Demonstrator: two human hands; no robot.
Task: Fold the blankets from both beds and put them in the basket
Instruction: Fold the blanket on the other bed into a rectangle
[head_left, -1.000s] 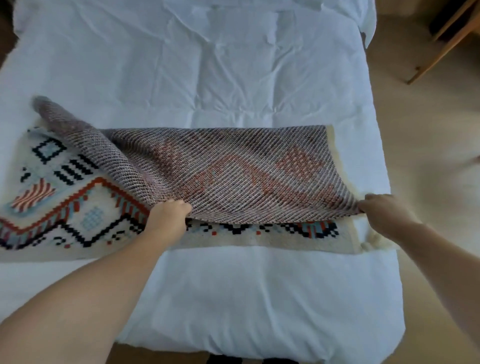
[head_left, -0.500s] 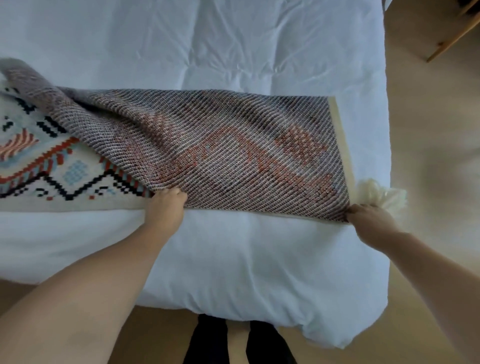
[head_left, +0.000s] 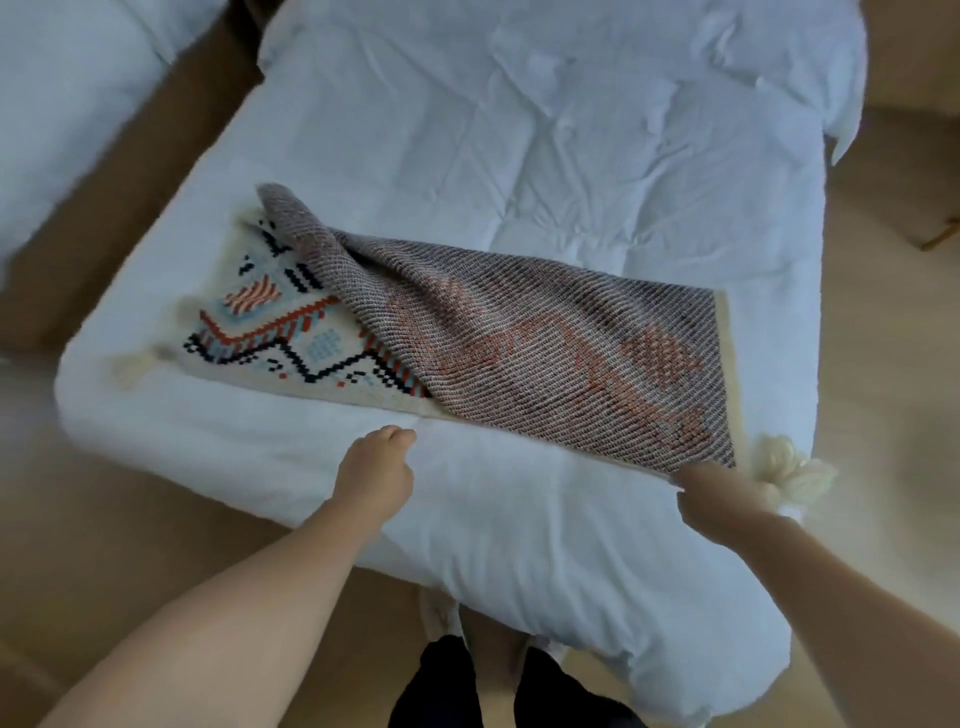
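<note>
A woven blanket (head_left: 545, 353) lies across the foot of the white bed (head_left: 519, 171). It is folded over on itself, so its grey-and-red underside faces up on the right. The cream patterned front (head_left: 270, 332) still shows on the left, with a tassel at the far left corner. My right hand (head_left: 722, 493) grips the near right corner, beside a cream tassel (head_left: 789, 467). My left hand (head_left: 376, 467) hovers just short of the blanket's near edge, fingers loosely curled, holding nothing. No basket is in view.
A second white bed (head_left: 67, 104) stands at the upper left, with a strip of brown floor (head_left: 171, 145) between the beds. A wooden furniture leg (head_left: 943, 236) shows at the right edge. My dark-clad feet (head_left: 498, 680) stand at the bed's foot.
My left hand let go of the folded edge and drew back a little. The folded layer now lies flat to the near edge. My right hand keeps its grip on the corner.
</note>
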